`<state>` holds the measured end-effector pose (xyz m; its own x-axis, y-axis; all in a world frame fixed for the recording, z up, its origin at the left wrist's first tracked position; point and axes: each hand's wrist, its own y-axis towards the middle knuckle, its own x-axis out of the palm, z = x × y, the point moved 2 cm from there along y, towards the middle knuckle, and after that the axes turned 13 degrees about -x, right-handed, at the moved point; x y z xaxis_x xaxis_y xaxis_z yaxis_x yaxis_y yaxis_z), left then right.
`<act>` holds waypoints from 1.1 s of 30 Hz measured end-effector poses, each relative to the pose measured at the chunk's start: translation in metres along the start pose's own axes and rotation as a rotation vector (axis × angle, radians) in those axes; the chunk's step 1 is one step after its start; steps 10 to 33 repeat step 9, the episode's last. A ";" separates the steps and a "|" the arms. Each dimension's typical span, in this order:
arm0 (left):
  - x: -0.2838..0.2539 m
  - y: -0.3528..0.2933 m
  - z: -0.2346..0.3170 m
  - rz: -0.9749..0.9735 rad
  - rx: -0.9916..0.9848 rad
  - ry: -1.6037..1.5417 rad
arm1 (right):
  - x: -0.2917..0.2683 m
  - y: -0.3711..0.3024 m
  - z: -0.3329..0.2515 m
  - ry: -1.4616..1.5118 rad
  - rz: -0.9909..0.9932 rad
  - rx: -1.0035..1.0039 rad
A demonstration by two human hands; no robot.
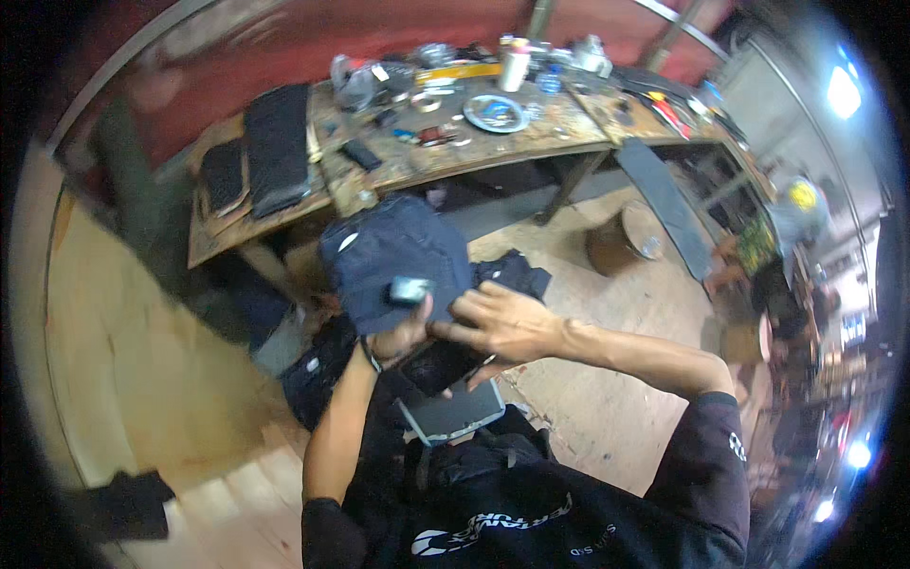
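Observation:
My left hand [403, 337] is closed, its thumb up against a small shiny pale-blue and dark thing [409, 289], too blurred to name. My right hand [507, 327] comes in from the right, fingers curled toward the left hand; what they pinch, if anything, is hidden. Just below both hands is a black piece of material [441, 365]. Beyond them a navy fabric piece [393, 247], shaped like a cap or bag, bulges up with a small white mark. A dark panel with a pale grey edge [455, 412] lies across my lap.
A long worktable [408, 175] runs across the back, bearing a blue-white plate [496, 114], a white bottle [514, 64] and black panels [278, 147]. A dark board [664, 204] leans on it near a round wooden stool [624, 239]. Another person [801, 209] is at the right.

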<state>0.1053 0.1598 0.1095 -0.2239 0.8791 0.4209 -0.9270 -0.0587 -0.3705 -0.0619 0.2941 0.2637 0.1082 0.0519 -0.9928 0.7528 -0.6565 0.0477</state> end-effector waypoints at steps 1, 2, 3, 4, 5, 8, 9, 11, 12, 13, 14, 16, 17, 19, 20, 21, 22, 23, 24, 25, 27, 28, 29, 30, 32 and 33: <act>0.004 0.001 -0.010 0.105 0.131 0.298 | 0.003 -0.006 -0.008 -0.038 -0.056 0.023; 0.007 0.004 -0.017 0.175 0.356 0.740 | 0.008 -0.010 -0.014 -0.047 -0.080 0.074; 0.013 0.006 -0.023 0.210 0.582 1.045 | 0.010 -0.020 -0.022 -0.085 0.077 0.115; 0.017 0.016 -0.026 0.049 0.609 0.921 | 0.014 -0.033 -0.029 -0.106 0.175 0.171; 0.021 0.027 -0.026 -0.050 0.452 0.792 | 0.021 -0.047 -0.036 -0.066 0.298 0.316; 0.049 0.049 -0.014 -0.363 -0.221 0.068 | 0.060 -0.091 -0.062 -0.014 0.596 0.808; 0.061 0.053 -0.003 -0.422 -0.214 0.032 | 0.082 -0.100 -0.072 0.048 0.731 0.932; 0.061 0.053 -0.003 -0.422 -0.214 0.032 | 0.082 -0.100 -0.072 0.048 0.731 0.932; 0.061 0.053 -0.003 -0.422 -0.214 0.032 | 0.082 -0.100 -0.072 0.048 0.731 0.932; 0.061 0.053 -0.003 -0.422 -0.214 0.032 | 0.082 -0.100 -0.072 0.048 0.731 0.932; 0.061 0.053 -0.003 -0.422 -0.214 0.032 | 0.082 -0.100 -0.072 0.048 0.731 0.932; 0.061 0.053 -0.003 -0.422 -0.214 0.032 | 0.082 -0.100 -0.072 0.048 0.731 0.932; 0.061 0.053 -0.003 -0.422 -0.214 0.032 | 0.082 -0.100 -0.072 0.048 0.731 0.932; 0.061 0.053 -0.003 -0.422 -0.214 0.032 | 0.082 -0.100 -0.072 0.048 0.731 0.932; 0.061 0.053 -0.003 -0.422 -0.214 0.032 | 0.082 -0.100 -0.072 0.048 0.731 0.932; 0.061 0.053 -0.003 -0.422 -0.214 0.032 | 0.082 -0.100 -0.072 0.048 0.731 0.932; 0.061 0.053 -0.003 -0.422 -0.214 0.032 | 0.082 -0.100 -0.072 0.048 0.731 0.932; 0.061 0.053 -0.003 -0.422 -0.214 0.032 | 0.082 -0.100 -0.072 0.048 0.731 0.932; 0.061 0.053 -0.003 -0.422 -0.214 0.032 | 0.082 -0.100 -0.072 0.048 0.731 0.932; 0.061 0.053 -0.003 -0.422 -0.214 0.032 | 0.082 -0.100 -0.072 0.048 0.731 0.932; 0.061 0.053 -0.003 -0.422 -0.214 0.032 | 0.082 -0.100 -0.072 0.048 0.731 0.932; 0.061 0.053 -0.003 -0.422 -0.214 0.032 | 0.082 -0.100 -0.072 0.048 0.731 0.932; 0.061 0.053 -0.003 -0.422 -0.214 0.032 | 0.082 -0.100 -0.072 0.048 0.731 0.932; 0.061 0.053 -0.003 -0.422 -0.214 0.032 | 0.082 -0.100 -0.072 0.048 0.731 0.932; 0.061 0.053 -0.003 -0.422 -0.214 0.032 | 0.082 -0.100 -0.072 0.048 0.731 0.932; 0.061 0.053 -0.003 -0.422 -0.214 0.032 | 0.082 -0.100 -0.072 0.048 0.731 0.932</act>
